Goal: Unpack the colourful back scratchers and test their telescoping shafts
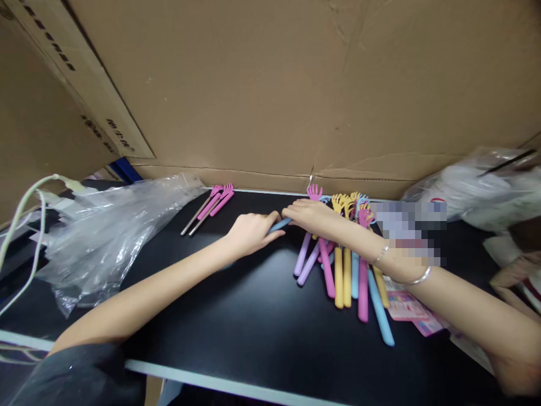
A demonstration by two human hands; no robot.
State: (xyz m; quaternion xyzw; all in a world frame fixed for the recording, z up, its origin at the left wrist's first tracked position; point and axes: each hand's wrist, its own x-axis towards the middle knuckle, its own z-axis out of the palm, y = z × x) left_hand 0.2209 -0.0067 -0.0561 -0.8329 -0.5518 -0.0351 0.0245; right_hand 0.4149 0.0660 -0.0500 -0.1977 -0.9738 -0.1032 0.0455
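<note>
Both my hands meet near the back of the black table (253, 316), just in front of the cardboard wall (296, 84). My left hand (249, 232) lies palm down with the fingers curled over the near end of a blue back scratcher (279, 225); the blue handle shows between my two hands. My right hand (307, 216) rests on its other end, fingers bent down on it; whether they close fully round it I cannot tell, as the hand hides the underside

The blue piece lies flat on the table, pointing from my left fingers toward the pile on the right

Just right of it: a pile of back scratchers (346, 265), with lilac, pink, yellow and light blue handles and claw-shaped heads toward the wall. My right forearm crosses over the pile. Thin bracelets (416, 278) sit on that wrist

Further left, well apart: three pink back scratchers (211, 207) with metal shafts, beside a crumpled clear plastic bag (110, 231). A pale cable (25, 208) loops at the far left

Pink printed cards (408, 307) lie under the pile's right edge; the print is too small to read. Black lettering runs along the cardboard flap (84, 113) at upper left, blurred and tilted, not legible. More plastic wrapping (477, 189) at far right
</note>
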